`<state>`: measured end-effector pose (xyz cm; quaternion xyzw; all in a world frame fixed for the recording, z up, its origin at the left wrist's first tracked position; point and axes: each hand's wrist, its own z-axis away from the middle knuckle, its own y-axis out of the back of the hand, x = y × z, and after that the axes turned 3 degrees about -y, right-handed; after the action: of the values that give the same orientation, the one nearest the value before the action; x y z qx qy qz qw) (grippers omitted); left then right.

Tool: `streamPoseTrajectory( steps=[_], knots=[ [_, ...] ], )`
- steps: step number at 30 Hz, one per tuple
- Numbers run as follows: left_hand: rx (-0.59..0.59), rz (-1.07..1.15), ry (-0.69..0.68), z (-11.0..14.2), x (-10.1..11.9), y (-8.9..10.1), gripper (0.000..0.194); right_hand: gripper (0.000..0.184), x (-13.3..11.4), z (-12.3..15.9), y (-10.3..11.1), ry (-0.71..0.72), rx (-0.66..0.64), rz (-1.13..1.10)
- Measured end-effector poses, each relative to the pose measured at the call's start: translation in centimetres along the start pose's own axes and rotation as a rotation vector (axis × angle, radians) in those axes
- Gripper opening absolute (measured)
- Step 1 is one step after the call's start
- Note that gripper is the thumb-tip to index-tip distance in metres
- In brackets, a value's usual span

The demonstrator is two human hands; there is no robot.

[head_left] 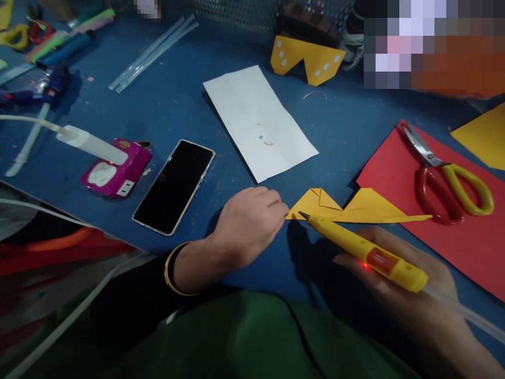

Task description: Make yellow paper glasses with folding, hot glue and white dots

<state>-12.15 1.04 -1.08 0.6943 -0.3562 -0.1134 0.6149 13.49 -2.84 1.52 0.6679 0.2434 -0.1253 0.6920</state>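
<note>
While the left hand (250,226) pinches the folded yellow paper (355,208) by its left tip, the right hand (412,310) grips a glue pen (347,239), nozzle above that end. Paper's right point crosses the red sheet (386,158) edge; blue tabletop (339,131) between it and white sheet (252,110).

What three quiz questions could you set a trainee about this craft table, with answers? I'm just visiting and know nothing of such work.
1. Which hand holds the yellow glue pen?
2. True or false: the scissors lie on the white sheet.
3. Fill in the blank: the smartphone lies between the left hand and the magenta ____.

Key:
1. The right hand.
2. False; the scissors lie on the red sheet.
3. Plug adapter.
</note>
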Motion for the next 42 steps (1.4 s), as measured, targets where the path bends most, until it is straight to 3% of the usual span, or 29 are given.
streamPoseTrajectory(
  steps=[4,11,15,24,31,42],
  knots=[
    [-0.024,-0.05,-0.033,0.3,0.6,0.2,0.027,0.037,-0.1,0.0,0.0,-0.092,-0.029,-0.033],
    [-0.095,-0.167,-0.077,1.7,3.1,0.5,0.033,0.04,0.2,0.1,-0.1,-0.067,0.011,-0.075],
    [-0.069,-0.211,-0.068,2.2,3.9,0.2,0.046,0.042,0.5,0.3,-0.3,-0.062,0.034,-0.08],
    [0.042,-0.217,-0.077,3.1,3.7,-0.7,0.044,0.036,1.3,0.4,-1.1,-0.086,0.056,-0.095],
    [-0.045,-0.238,-0.043,2.8,3.9,-0.6,0.047,0.04,1.0,0.2,-1.1,-0.112,0.009,-0.099],
    [-0.046,-0.18,-0.003,2.7,4.0,-0.5,0.05,0.029,0.8,0.3,-1.1,-0.094,-0.011,-0.16]
  ],
)
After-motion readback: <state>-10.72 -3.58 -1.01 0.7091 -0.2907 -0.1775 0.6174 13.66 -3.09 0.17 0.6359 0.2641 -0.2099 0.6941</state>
